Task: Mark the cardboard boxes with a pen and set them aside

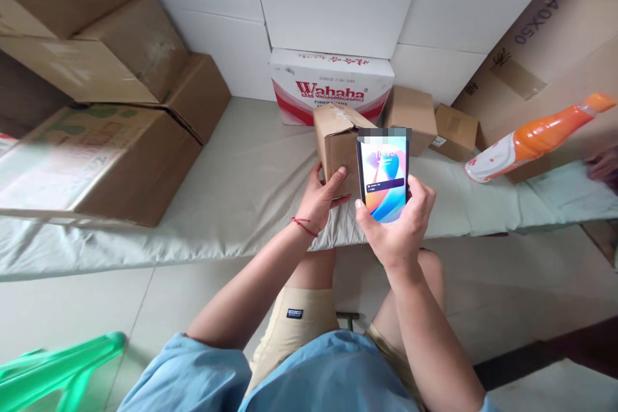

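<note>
Over the table (pixel 255 180), a small carton (pixel 340 161) and a phone (pixel 385 183) are held

By the left hand (pixel 320 196), the small carton is gripped, its near face pressed by the thumb; whether it is raised or rested on the table cannot be told. By the right hand (pixel 400 228), the phone is clasped with its lit screen in view, and part of the small carton is covered by it. Behind them, a Wahaha box (pixel 333 87) is seen; farther right, an orange bottle (pixel 535 135).
</note>
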`<state>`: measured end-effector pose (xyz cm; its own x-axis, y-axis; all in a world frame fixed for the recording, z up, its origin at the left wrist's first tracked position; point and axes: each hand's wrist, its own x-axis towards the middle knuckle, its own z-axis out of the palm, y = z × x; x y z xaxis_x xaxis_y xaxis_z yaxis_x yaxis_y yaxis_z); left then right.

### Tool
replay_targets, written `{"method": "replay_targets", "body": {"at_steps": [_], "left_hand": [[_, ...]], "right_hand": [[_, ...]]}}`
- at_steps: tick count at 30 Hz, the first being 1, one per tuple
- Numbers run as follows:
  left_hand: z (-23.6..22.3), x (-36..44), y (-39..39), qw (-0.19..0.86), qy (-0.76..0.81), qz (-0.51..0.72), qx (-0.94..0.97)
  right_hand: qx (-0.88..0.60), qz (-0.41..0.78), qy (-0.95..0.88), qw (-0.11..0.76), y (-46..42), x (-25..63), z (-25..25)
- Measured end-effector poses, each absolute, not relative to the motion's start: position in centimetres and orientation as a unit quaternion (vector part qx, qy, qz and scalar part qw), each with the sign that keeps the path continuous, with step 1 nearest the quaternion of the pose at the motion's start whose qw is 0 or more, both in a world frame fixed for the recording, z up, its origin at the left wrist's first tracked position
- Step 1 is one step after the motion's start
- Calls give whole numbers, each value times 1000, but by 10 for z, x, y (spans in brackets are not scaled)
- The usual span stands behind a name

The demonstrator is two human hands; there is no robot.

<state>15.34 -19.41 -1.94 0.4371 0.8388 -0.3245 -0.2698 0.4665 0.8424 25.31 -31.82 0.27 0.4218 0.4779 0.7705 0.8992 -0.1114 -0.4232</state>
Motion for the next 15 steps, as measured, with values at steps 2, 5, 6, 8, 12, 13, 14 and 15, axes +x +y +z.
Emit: {"method": "replay_targets", "body": {"at_steps": [2,5,6,8,12,13,14,15], "left_hand": [[-19,153,-194,766,385,361,368],[-19,154,-193,768,384,359,365],[-19,153,-193,769,383,359,365],[-20,150,-192,769,381,359,366],[-27,134,-190,773,381,356,361],[-29,129,-189,775,383,357,355],[-32,123,-189,777,386,358,346],[-35,117,-189,779,390,360,335]], "right_hand": [[-706,-233,-487,458,-318,253,3],[-701,-238,-492,458,-318,253,4],[-702,-240,-494,454,-319,254,4],[-707,-248,-493,442,-324,259,0],[-746,-242,-467,407,-353,289,-27],[-766,-230,-452,395,-363,300,-36],[-790,-212,-433,378,-374,311,-46],[-817,-189,-410,359,-384,323,-56]]}}
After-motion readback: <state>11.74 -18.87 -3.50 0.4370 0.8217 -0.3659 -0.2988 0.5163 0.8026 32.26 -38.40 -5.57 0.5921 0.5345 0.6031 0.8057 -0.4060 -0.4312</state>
